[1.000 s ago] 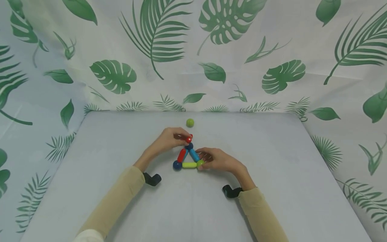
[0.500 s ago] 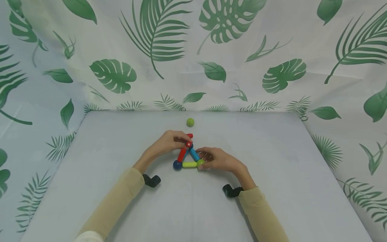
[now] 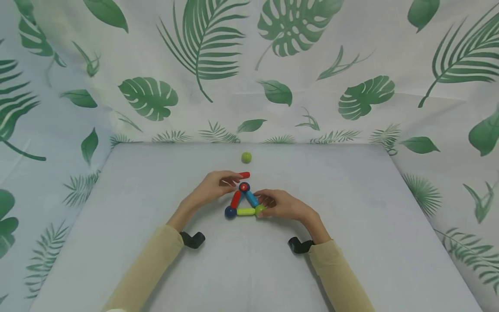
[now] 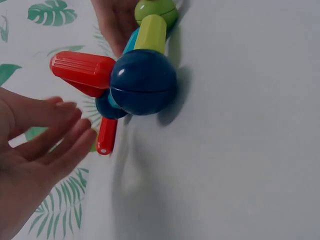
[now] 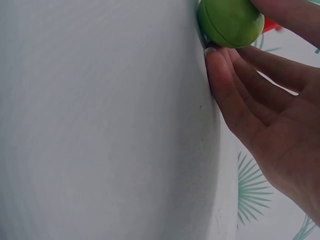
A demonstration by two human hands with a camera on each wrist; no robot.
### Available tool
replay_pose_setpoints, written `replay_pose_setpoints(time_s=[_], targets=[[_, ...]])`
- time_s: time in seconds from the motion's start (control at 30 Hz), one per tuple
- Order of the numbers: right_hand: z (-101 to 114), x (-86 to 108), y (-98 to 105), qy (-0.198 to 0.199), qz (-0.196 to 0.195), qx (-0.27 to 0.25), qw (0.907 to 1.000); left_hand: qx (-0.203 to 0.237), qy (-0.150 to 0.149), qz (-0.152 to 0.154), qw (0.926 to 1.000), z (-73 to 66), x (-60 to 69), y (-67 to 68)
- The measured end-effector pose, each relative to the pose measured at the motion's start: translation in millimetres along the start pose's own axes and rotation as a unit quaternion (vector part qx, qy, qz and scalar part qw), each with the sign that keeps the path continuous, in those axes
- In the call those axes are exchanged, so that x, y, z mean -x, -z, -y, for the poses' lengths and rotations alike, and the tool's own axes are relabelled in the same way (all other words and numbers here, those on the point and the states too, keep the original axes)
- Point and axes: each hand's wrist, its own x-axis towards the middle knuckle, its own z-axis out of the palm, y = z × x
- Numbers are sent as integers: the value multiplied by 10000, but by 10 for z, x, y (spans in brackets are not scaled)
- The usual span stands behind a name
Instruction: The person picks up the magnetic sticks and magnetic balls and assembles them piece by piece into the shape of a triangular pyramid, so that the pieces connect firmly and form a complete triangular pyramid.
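Note:
A triangle of magnetic rods and balls lies on the table. A yellow-green rod (image 3: pixel 246 212) joins the near navy ball (image 4: pixel 143 82) to a green ball (image 3: pixel 260 211), and blue rods (image 3: pixel 252 199) run to the far navy ball (image 3: pixel 241 189). One red rod (image 3: pixel 235 199) rises from the near navy ball; another red rod (image 3: pixel 244 187) stands on the far one. My left hand (image 3: pixel 214 186) is just left of the far ball, fingers loosely bent, holding nothing. My right hand (image 3: pixel 286 205) pinches the green ball between thumb and fingers.
A loose red rod (image 3: pixel 244 175) lies behind the triangle, near my left fingertips. Farther back sits a loose green ball (image 3: pixel 246 157). Leaf-patterned cloth (image 3: pixel 234 104) walls the back and sides of the white table (image 3: pixel 249 268).
My left hand lowered a red rod onto the far navy ball, let go of it and drew back to the left. The right hand has stayed on the green ball.

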Motion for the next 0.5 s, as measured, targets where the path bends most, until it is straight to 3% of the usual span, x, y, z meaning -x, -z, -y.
replay_pose_setpoints(time_s=[0.13, 0.23, 0.43, 0.5], targets=[[-5, 5, 6, -94, -25, 106, 9999, -342, 197, -361, 9986, -26, 162, -23], [-18, -11, 12, -56, -39, 160, 9998, -339, 362, -591, 9970, -28, 308, -76], [-16, -26, 3, 25, -23, 187, 9998, -409, 741, -975, 9916, -31, 535, -314], [-10, -28, -5, 40, -3, 207, 9998, -469, 725, -1051, 9907, -38, 579, -396]])
